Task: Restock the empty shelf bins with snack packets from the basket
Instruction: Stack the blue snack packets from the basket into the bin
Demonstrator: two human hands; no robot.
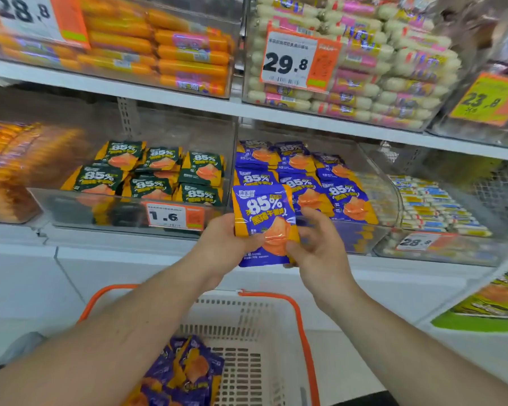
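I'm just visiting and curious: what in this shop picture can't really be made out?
- Head view: the lower part of the basket is cut off by the bottom edge, so its packet count is unknown.
- The held blue packet: the left hand and right hand cover its lower corners.
- The orange packs in the far-left bin are motion-blurred.
- The small print on the 29.8 price tag is too tiny.

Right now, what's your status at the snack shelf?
Left hand and right hand both pinch one blue packet, upright before the blue-packet bin. More blue packets in the basket. Nothing between packet and bin.
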